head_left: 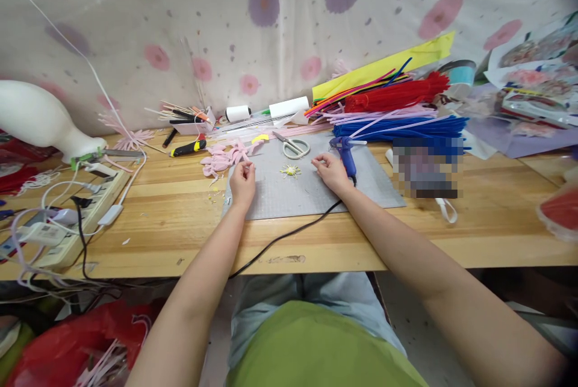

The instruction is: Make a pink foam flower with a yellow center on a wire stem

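Pale wall covering [208,8] with pink-and-purple floral print behind a light wooden table [151,218].

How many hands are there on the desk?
2. The left hand is beside the pink pieces; the right hand is next to the blue glue gun. No other hands show.

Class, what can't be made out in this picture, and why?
All in the head view:
Left hand: its curl hides whether it holds anything.
Yellow star-like piece: too small for detail.
White rounded form: cut off by the left edge.
Red item, far right: blurred, cut by the edge.
Pixelated patch: blocks hide what's underneath.
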Demonstrator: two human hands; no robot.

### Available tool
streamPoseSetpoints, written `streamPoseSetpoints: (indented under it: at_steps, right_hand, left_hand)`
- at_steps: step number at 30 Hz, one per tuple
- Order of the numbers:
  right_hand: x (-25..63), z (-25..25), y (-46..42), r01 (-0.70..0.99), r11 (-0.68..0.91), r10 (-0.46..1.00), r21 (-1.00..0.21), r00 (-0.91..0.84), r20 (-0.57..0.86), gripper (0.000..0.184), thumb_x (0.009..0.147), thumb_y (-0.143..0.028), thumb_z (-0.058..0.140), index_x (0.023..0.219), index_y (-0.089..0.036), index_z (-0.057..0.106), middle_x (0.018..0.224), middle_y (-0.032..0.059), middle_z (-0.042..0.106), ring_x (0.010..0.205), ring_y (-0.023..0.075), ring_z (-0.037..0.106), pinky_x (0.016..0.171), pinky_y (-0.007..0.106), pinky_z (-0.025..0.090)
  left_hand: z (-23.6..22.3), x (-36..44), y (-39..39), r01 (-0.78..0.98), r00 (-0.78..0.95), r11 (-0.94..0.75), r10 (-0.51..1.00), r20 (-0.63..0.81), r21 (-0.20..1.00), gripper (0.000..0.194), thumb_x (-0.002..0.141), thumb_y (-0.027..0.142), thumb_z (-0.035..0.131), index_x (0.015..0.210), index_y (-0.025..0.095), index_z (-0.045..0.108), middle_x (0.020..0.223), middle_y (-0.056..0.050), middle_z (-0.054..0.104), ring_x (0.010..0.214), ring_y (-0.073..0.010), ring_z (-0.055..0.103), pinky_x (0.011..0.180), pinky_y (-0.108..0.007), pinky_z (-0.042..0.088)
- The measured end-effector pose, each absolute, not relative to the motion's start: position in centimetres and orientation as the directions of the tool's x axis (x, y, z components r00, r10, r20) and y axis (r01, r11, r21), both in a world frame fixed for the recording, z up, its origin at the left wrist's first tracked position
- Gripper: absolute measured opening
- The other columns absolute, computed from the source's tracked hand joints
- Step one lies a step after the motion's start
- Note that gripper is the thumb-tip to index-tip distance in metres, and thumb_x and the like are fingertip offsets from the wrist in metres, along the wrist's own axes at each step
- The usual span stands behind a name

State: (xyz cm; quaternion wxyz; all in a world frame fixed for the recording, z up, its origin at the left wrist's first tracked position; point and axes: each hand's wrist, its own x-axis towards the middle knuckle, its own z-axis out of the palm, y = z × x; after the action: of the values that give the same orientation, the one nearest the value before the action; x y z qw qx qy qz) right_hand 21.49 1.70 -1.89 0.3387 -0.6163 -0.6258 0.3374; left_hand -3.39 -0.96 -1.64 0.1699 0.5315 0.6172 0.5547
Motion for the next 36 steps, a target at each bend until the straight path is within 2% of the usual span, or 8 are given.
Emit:
streamPoseSetpoints:
  at_steps: [3, 11, 14, 16, 19, 25, 29, 36]
  right_hand:
    - [21.2, -1.6, 1.2, 0.584, 0.021, 0.998, -0.811, 0.037, 0.052, 0.025, 0.085, -0.038, 0.048, 0.095, -0.02, 0.061, 0.059, -0.0006, 0.058, 0.057, 0.0151, 0.053, 0.055, 0.025, 0.036]
    - [24.0, 2.7, -1.2, 0.676, 0.173, 0.97, -0.716, -0.242, 0.006, 0.009, 0.078, -0.021, 0.058, 0.085, -0.02, 0.064, 0.082, 0.0014, 0.07, 0.075, 0.0146, 0.06, 0.07, 0.025, 0.04]
    - [26.8, 4.2, -3.0, 0.755, 0.118, 0.973, -0.645, -0.217, -0.075, 0.012, 0.08, -0.031, 0.058, 0.082, -0.02, 0.063, 0.08, 0.0017, 0.068, 0.059, 0.0136, 0.058, 0.062, 0.027, 0.04]
    - [28.8, 4.7, -4.1, 0.8, 0.042, 0.988, -0.599, -0.121, -0.092, 0.016, 0.082, -0.035, 0.055, 0.083, -0.021, 0.061, 0.075, 0.0022, 0.066, 0.052, 0.0142, 0.056, 0.059, 0.029, 0.039]
    - [31.4, 5.0, -5.1, 0.893, -0.108, 0.991, -0.436, 0.131, 0.021, 0.018, 0.082, -0.037, 0.055, 0.076, -0.021, 0.06, 0.069, 0.0073, 0.063, 0.066, 0.0242, 0.061, 0.064, 0.035, 0.039]
    - [33.0, 4.2, -5.0, 0.909, -0.257, 0.934, -0.328, 0.32, 0.156, 0.024, 0.083, -0.041, 0.05, 0.07, -0.021, 0.047, 0.094, 0.0155, 0.062, 0.091, 0.0349, 0.059, 0.072, 0.042, 0.04]
    - [31.0, 3.2, -4.8, 0.917, -0.209, 0.949, -0.34, 0.274, 0.155, 0.022, 0.081, -0.041, 0.054, 0.076, -0.021, 0.047, 0.107, 0.0154, 0.059, 0.097, 0.0312, 0.057, 0.074, 0.041, 0.041]
    - [26.9, 3.4, -4.8, 0.972, -0.026, 0.979, -0.232, 0.072, 0.188, 0.023, 0.085, -0.038, 0.048, 0.072, -0.02, 0.055, 0.092, 0.0117, 0.063, 0.082, 0.0235, 0.059, 0.063, 0.032, 0.036]
  left_hand:
    - [-1.9, -3.7, -1.2, 0.423, -0.43, -0.151, 0.835, 0.344, 0.894, 0.013, 0.081, 0.031, 0.054, 0.081, 0.019, 0.059, 0.056, 0.005, 0.042, 0.051, -0.0087, 0.041, 0.053, -0.021, 0.037]
    - [-1.7, -3.8, -1.5, 0.258, -0.515, -0.108, 0.825, 0.231, 0.96, 0.016, 0.081, 0.032, 0.054, 0.085, 0.018, 0.06, 0.056, 0.006, 0.043, 0.043, -0.0068, 0.037, 0.044, -0.021, 0.041]
    - [-1.7, -3.7, -1.4, 0.239, -0.533, -0.112, 0.815, 0.227, 0.964, 0.018, 0.083, 0.033, 0.052, 0.084, 0.017, 0.059, 0.06, 0.005, 0.047, 0.043, -0.0057, 0.036, 0.044, -0.02, 0.041]
    - [-1.8, -3.7, -1.3, 0.237, -0.547, -0.119, 0.804, 0.233, 0.964, 0.018, 0.084, 0.034, 0.05, 0.083, 0.017, 0.058, 0.062, 0.004, 0.048, 0.043, -0.0054, 0.037, 0.043, -0.019, 0.039]
    - [-1.8, -3.7, -1.2, 0.253, -0.564, -0.126, 0.786, 0.252, 0.959, 0.018, 0.084, 0.033, 0.05, 0.079, 0.017, 0.055, 0.064, 0.003, 0.049, 0.046, -0.0056, 0.041, 0.042, -0.018, 0.035]
    - [-1.7, -3.7, -1.2, 0.292, -0.573, -0.128, 0.77, 0.281, 0.948, 0.022, 0.084, 0.036, 0.051, 0.074, 0.017, 0.052, 0.062, 0.004, 0.048, 0.048, -0.0056, 0.041, 0.047, -0.018, 0.034]
    - [-1.7, -3.8, -1.3, 0.307, -0.561, -0.131, 0.775, 0.29, 0.943, 0.025, 0.085, 0.037, 0.05, 0.069, 0.018, 0.049, 0.059, 0.005, 0.045, 0.048, -0.0067, 0.04, 0.049, -0.02, 0.034]
    - [-2.1, -4.0, -1.2, 0.42, -0.58, -0.116, 0.729, 0.364, 0.9, 0.023, 0.087, 0.036, 0.047, 0.072, 0.019, 0.049, 0.062, 0.003, 0.047, 0.061, -0.0109, 0.048, 0.061, -0.022, 0.039]
